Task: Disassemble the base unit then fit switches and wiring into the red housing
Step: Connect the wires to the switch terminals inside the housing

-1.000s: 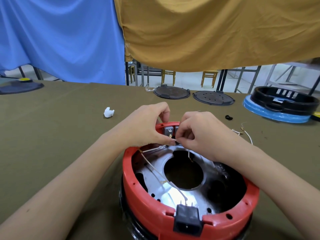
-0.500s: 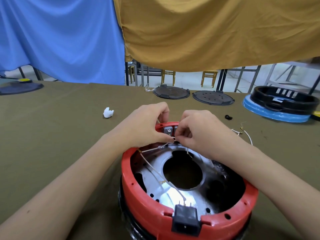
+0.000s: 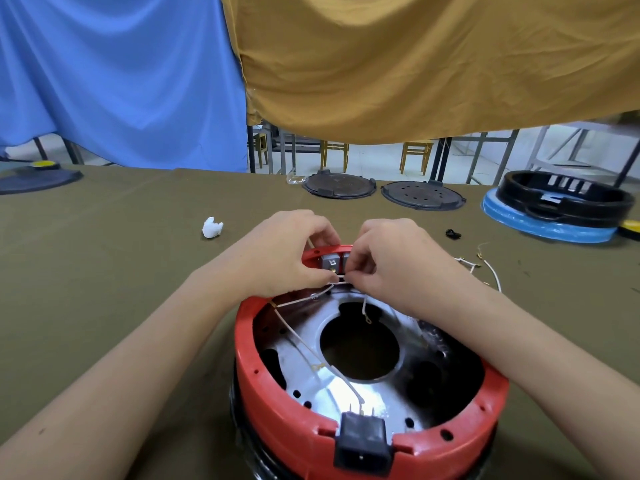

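Note:
The round red housing (image 3: 277, 414) lies open side up at the near centre, with a shiny metal plate (image 3: 332, 389) and a large hole inside. A black power socket (image 3: 362, 445) sits in its near rim. Two grey switches (image 3: 330, 263) sit in the far rim. White wires (image 3: 294, 336) run across the plate from the socket toward the switches. My left hand (image 3: 287, 252) and my right hand (image 3: 388, 258) meet at the far rim and pinch a white wire just below the switches. A loose wire end with a ring terminal (image 3: 367, 318) hangs under my right hand.
On the olive cloth lie a white crumpled scrap (image 3: 212, 228), loose wires (image 3: 485, 268) and a small black part (image 3: 453, 233). Two dark round lids (image 3: 339, 185) lie at the far edge. A black ring sits on a blue base (image 3: 540, 223) at the right, and a dark disc (image 3: 38, 176) at the far left.
Both hands stay at the far rim, working the wire. The hanging wire end under my right hand now shows its ring terminal lower over the hole.

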A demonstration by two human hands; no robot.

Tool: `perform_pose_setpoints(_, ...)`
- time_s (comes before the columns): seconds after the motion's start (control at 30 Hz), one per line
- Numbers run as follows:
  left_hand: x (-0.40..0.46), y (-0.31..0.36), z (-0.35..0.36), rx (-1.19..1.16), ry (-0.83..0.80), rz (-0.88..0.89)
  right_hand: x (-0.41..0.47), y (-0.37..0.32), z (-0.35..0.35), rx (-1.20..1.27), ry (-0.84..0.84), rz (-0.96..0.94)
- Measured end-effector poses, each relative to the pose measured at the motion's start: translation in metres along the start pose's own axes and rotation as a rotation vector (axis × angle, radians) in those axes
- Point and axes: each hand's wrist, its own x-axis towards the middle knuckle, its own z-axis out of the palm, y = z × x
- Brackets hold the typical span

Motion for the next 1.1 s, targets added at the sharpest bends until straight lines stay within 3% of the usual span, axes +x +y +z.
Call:
perform_pose_setpoints(0.2,-0.0003,0.0014,0.0013,0.057,0.003,0.016,0.0006,0.0022,0.0027,0.03,0.023,0.009)
perform_pose_setpoints(0.33,-0.0014,0.0015,0.0003,-0.009,0.004,0.019,-0.003,0.0059,0.0026,0.193,0.055,0.074)
perform_pose_setpoints(0.57,-0.002,0.0026,-0.0006,-0.041,-0.045,0.117,-0.0044,0.0097,0.0023,0.273,0.077,0.172)
perform_pose_setpoints(1.1,-0.0007,0.0055,0.0007,0.072,-0.044,0.141,-0.0039,0.0067,0.0054,0.083,0.027,0.132)
